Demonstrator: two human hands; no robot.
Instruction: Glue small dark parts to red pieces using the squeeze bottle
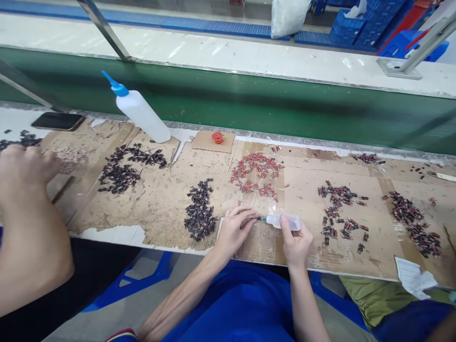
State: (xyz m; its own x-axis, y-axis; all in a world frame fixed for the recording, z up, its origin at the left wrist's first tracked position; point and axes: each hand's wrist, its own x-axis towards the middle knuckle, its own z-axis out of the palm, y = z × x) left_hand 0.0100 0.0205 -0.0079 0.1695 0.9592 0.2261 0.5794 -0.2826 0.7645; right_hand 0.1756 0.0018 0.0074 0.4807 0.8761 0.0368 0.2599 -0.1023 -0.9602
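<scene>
My right hand is closed around a small translucent squeeze bottle, which lies nearly level with its thin blue tip pointing left. That tip meets the fingertips of my left hand, which pinch a tiny dark part, mostly hidden by the fingers. Just beyond the hands lies a pile of small red-and-silver parts. To the left of my left hand is a heap of small black parts. Several groups of black-and-red pieces lie to the right of the bottle.
Worn cardboard covers the bench. A large white bottle with a blue nozzle leans near the green belt. A red cap and a phone lie at the back. A co-worker's arm reaches in at left.
</scene>
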